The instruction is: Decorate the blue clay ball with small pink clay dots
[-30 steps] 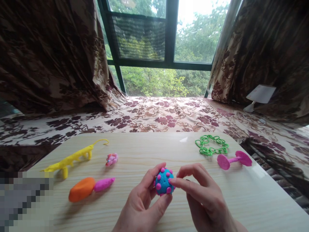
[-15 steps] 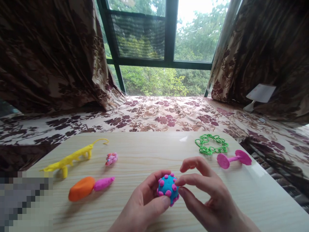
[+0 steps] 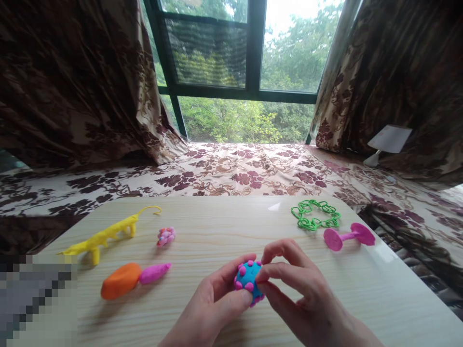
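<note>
A blue clay ball (image 3: 246, 275) studded with small pink dots rests in my left hand (image 3: 217, 301), gripped between the thumb in front and the fingers behind. My right hand (image 3: 304, 289) is at the ball's right side. Its thumb and index finger close in a pinch against the surface, covering a dot there. The middle finger is bent close to the ball's upper right edge. Both hands are just above the near part of the pale wood-grain table (image 3: 202, 231). The ball's back and underside are hidden.
On the left lie a yellow clay animal (image 3: 104, 237) with a thin tail, a small pink clustered piece (image 3: 166, 236), and an orange-and-pink clay piece (image 3: 123, 281). A green clay chain (image 3: 307, 224) and a pink dumbbell shape (image 3: 349, 236) lie right. A lamp (image 3: 389, 140) stands beyond.
My right thumb and index finger have closed together against the ball's right side, and the middle finger has curled in nearer. My left hand keeps its hold.
</note>
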A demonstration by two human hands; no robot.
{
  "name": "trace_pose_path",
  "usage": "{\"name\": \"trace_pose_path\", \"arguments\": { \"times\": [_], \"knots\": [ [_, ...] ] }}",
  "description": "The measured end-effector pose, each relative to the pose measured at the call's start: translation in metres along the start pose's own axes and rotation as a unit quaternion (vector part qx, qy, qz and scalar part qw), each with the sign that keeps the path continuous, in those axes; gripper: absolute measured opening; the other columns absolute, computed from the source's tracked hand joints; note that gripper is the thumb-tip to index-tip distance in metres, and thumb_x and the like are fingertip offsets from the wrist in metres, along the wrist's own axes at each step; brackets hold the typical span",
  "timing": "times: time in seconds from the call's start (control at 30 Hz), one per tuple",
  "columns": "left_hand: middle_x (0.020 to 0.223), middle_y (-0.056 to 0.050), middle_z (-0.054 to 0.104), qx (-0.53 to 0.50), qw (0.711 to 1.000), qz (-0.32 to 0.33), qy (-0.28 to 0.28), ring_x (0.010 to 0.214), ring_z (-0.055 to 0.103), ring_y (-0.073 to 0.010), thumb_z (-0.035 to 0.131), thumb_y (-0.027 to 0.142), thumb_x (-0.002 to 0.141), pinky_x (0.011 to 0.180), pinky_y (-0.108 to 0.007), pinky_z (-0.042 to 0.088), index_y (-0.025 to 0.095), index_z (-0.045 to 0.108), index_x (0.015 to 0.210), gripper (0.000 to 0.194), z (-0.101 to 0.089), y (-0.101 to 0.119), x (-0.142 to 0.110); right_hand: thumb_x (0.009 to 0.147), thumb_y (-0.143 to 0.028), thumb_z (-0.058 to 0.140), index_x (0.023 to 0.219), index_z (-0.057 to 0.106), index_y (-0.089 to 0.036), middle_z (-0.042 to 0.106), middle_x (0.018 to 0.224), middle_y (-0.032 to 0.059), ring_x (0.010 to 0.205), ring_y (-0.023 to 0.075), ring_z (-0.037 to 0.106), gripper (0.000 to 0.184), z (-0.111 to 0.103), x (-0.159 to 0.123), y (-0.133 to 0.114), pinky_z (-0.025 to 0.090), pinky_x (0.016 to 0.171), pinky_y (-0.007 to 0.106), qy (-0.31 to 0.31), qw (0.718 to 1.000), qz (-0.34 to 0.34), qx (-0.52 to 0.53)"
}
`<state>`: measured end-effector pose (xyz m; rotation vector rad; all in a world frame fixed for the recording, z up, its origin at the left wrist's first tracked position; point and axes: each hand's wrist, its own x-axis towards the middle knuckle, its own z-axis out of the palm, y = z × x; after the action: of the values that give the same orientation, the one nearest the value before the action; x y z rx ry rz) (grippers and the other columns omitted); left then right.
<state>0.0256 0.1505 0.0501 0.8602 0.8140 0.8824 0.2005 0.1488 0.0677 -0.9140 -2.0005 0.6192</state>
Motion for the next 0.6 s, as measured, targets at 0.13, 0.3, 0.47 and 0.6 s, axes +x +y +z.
{"name": "trace_pose_path", "arguments": {
  "times": [0.13, 0.3, 0.47, 0.6],
  "knots": [
    [0.101, -0.008, 0.064, -0.025, 1.000, -0.007, -0.009, 0.092, 0.056, -0.0234, 0.065, 0.028, 0.069, 0.080, -0.036, 0.041, 0.021, 0.057, 0.116, 0.048, -0.0029, -0.0016, 0.0024, 0.081, -0.009, 0.052, 0.100, 0.058, -0.023, 0.047, 0.098, 0.0047, 0.092, 0.0155, 0.050, 0.024, -0.0045, 0.0005, -0.0013, 0.044, 0.080, 0.029, 0.028, 0.999, 0.016, 0.006],
    [0.100, -0.009, 0.065, -0.028, 0.999, -0.027, -0.010, 0.094, 0.056, -0.0242, 0.061, 0.027, 0.071, 0.084, -0.038, 0.039, 0.019, 0.060, 0.112, 0.041, -0.0020, 0.0014, 0.0023, 0.080, -0.009, 0.052, 0.091, 0.060, -0.021, 0.047, 0.097, 0.0055, 0.092, 0.0164, 0.050, 0.018, -0.0042, 0.0017, -0.0020, 0.044, 0.080, 0.030, 0.024, 1.000, 0.006, -0.009],
    [0.099, -0.006, 0.067, 0.005, 0.999, -0.006, 0.031, 0.095, 0.057, -0.0214, 0.064, 0.030, 0.071, 0.084, -0.033, 0.041, 0.022, 0.061, 0.108, 0.038, 0.0026, -0.0005, 0.0024, 0.077, -0.008, 0.054, 0.092, 0.059, -0.021, 0.048, 0.097, 0.0058, 0.092, 0.0172, 0.051, 0.020, -0.0041, 0.0015, -0.0015, 0.045, 0.079, 0.030, 0.038, 0.999, 0.000, -0.013],
    [0.102, -0.005, 0.066, 0.011, 0.999, 0.004, 0.034, 0.093, 0.058, -0.0214, 0.064, 0.032, 0.071, 0.083, -0.033, 0.043, 0.023, 0.060, 0.107, 0.037, 0.0021, -0.0024, 0.0028, 0.075, -0.009, 0.057, 0.088, 0.060, -0.020, 0.050, 0.096, 0.0056, 0.092, 0.0175, 0.051, 0.018, -0.0025, 0.0015, -0.0007, 0.044, 0.081, 0.031, 0.015, 0.999, -0.015, -0.025]
  ]
}}
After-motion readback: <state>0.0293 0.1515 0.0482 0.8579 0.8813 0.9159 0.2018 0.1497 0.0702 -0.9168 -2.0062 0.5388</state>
